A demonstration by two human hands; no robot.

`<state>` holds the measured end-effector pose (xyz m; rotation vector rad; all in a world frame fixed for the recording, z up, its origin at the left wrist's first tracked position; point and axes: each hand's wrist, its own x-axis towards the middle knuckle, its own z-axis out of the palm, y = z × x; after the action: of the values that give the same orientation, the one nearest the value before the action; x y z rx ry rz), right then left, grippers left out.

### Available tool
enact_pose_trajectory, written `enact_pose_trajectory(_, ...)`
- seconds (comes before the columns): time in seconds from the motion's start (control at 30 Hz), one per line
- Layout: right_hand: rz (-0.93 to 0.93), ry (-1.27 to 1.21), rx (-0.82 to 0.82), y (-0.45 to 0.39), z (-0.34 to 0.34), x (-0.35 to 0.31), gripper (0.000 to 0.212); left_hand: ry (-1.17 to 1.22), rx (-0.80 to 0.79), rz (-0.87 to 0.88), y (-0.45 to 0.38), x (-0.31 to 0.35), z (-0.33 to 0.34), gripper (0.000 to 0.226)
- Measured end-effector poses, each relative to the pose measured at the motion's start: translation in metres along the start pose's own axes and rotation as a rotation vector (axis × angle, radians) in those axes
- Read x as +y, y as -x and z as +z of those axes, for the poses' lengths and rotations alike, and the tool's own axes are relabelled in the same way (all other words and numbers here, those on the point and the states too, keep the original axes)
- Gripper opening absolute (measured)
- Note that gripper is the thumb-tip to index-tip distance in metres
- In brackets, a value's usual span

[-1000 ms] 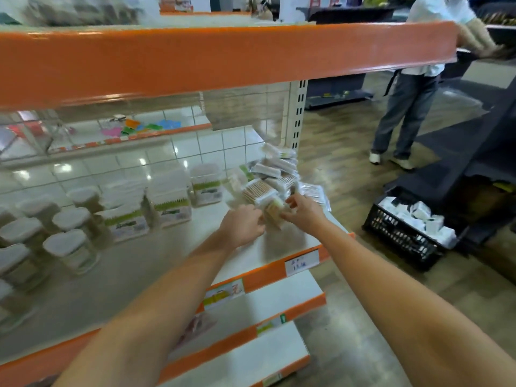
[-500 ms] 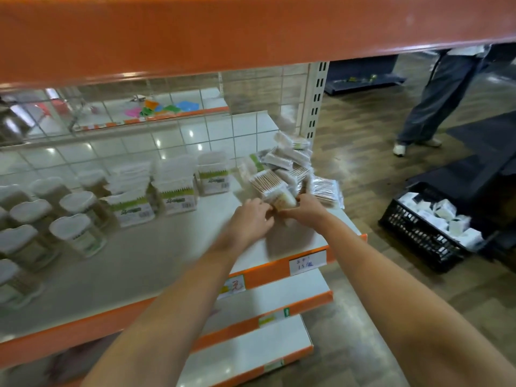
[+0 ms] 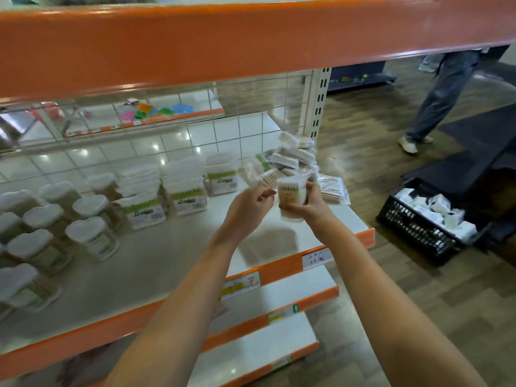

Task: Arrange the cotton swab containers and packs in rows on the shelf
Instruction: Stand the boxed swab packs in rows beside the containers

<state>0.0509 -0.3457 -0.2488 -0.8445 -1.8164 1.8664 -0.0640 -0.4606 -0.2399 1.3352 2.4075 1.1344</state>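
Swab container lifted above shelf, right end.
Right hand point(image 3: 310, 210) grips the clear swab container point(image 3: 291, 198) above the shelf point(image 3: 173, 263); left hand point(image 3: 248, 208), fingers curled, pinches a swab pack point(image 3: 264, 177) beside it.

Very little is reading clearly for me. A white price tag point(image 3: 317, 258) is sitting on the orange shelf edge point(image 3: 287, 268) just below my right hand point(image 3: 312, 209), and its handwritten marks are looking like "13" with more I cannot make out. Another tag point(image 3: 240, 284), below my left hand point(image 3: 247, 210), is showing one red handwritten character. The green labels on the swab boxes point(image 3: 190, 191) beyond my left hand are staying too blurred to read.
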Motion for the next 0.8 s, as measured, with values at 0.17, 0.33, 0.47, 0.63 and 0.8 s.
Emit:
enact_pose_trajectory(0.17,-0.045,-0.045,-0.024,0.004,0.014,0.009,0.056,0.009,-0.026,-0.032,0.01,-0.02,-0.008,0.024)
enact_pose_trajectory(0.33,-0.064,-0.087,-0.043,0.002,0.025,0.009,0.061,-0.067,0.014,-0.08,0.014,-0.038,-0.016,0.023)
enact_pose_trajectory(0.47,-0.051,-0.118,-0.096,-0.001,0.038,0.013,0.06,-0.198,0.031,-0.092,0.019,-0.053,-0.019,0.022)
enact_pose_trajectory(0.63,-0.026,-0.126,-0.198,-0.008,0.056,0.014,0.064,-0.382,0.04,-0.141,0.034,-0.063,-0.032,0.027)
enact_pose_trajectory(0.8,-0.02,-0.092,-0.272,-0.011,0.078,0.015,0.063,-0.436,0.043,-0.213,0.049,-0.071,-0.053,0.027)
